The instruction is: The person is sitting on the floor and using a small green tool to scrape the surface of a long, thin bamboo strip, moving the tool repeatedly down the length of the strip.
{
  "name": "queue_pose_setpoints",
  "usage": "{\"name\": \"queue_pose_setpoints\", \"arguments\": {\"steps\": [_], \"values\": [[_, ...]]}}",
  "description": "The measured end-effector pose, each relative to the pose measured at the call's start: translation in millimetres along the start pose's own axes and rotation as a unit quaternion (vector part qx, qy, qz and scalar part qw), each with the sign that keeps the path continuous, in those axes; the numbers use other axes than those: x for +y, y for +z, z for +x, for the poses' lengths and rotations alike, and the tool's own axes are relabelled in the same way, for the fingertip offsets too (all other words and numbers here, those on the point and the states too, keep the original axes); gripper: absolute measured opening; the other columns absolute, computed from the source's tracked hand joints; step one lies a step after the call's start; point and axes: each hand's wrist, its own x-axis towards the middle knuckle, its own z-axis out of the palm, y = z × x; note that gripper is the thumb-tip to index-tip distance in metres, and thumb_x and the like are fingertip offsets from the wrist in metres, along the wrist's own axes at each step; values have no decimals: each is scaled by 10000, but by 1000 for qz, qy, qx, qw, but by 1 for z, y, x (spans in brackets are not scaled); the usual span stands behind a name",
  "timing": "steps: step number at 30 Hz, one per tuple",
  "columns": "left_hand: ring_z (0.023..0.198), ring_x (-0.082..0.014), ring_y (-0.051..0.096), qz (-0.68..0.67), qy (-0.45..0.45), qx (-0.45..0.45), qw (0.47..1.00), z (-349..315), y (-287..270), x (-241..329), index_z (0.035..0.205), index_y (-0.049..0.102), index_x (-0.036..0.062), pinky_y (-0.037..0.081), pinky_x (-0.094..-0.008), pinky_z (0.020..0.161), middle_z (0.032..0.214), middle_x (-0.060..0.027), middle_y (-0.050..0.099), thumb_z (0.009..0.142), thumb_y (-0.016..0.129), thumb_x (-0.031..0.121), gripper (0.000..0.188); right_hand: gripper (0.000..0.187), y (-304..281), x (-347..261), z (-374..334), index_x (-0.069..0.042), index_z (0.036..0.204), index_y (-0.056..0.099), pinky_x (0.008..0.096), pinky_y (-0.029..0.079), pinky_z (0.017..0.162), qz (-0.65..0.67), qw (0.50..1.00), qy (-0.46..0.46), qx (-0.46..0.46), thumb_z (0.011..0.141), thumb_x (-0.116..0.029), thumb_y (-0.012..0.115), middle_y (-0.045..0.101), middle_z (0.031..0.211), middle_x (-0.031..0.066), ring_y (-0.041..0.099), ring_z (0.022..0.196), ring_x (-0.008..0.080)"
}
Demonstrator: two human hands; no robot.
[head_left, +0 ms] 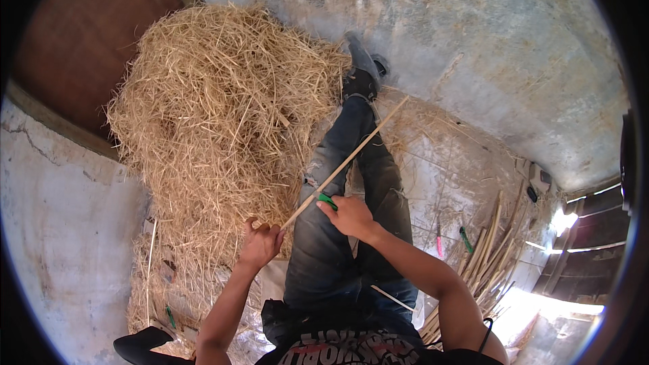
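A long, pale, thin stick (pixel 355 153) slants across my outstretched legs, from near my left hip up toward my feet. Its lower end is gripped in my left hand (pixel 261 245), the fingers closed round it. My right hand (pixel 349 216) is closed on a small green tool (pixel 327 201) right beside the stick, a little above the left hand. Too little of the tool shows to tell its exact kind or whether it touches the stick. A short pale strip (pixel 392 298) lies on my lap.
A big straw heap (pixel 223 88) rises to my left, against my legs. On my right lie many loose sticks (pixel 488 247), a green object (pixel 466 239) and a pink-handled object (pixel 439 246). A stained wall (pixel 487 47) stands beyond my feet, with a brown panel (pixel 88 40) at far left.
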Motion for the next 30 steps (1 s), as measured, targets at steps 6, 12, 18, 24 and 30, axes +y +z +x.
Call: {"name": "queue_pose_setpoints", "arguments": {"steps": [6, 12, 18, 24, 30], "values": [[762, -257, 682, 46, 17, 8, 999, 12, 2, 5, 897, 664, 98, 353, -537, 1100, 686, -85, 641, 1003, 671, 242, 179, 638, 3, -2, 3, -15, 793, 697, 544, 556, 617, -3, 1000, 16, 18, 1044, -580, 539, 689, 700, 233, 705, 699, 448], [787, -200, 667, 71, 38, 19, 997, -2, -5, -4, 905, 677, 120, 355, -533, 1102, 666, -28, 624, 1005, 685, 263, 174, 620, 2, -9, 1, -38, 812, 708, 535, 559, 617, -40, 999, 21, 14, 1042, -588, 536, 706, 718, 209, 711, 699, 432], [771, -184, 647, 91, 53, 43, 994, -22, -29, -12, 884, 702, 136, 379, -522, 1083, 657, -3, 610, 997, 694, 238, 153, 618, -2, -25, 1, -45, 864, 715, 543, 575, 699, -16, 999, 38, -10, 1041, -605, 521, 718, 757, 212, 722, 771, 434], [751, -168, 644, 146, 56, 37, 987, -107, -78, -33, 882, 703, 139, 390, -525, 1056, 660, 14, 613, 927, 755, 224, 110, 679, -26, 66, 39, -3, 1032, 735, 577, 558, 862, 25, 975, 207, 76, 1051, -632, 478, 747, 1007, 259, 710, 926, 515], [751, -183, 654, 163, 4, -12, 987, -212, -96, -71, 898, 687, 128, 370, -530, 1013, 680, 2, 640, 916, 748, 188, 87, 674, -107, 291, 41, 26, 845, 753, 578, 532, 855, -114, 946, 237, 189, 1055, -564, 503, 703, 902, 349, 688, 957, 523]]}}
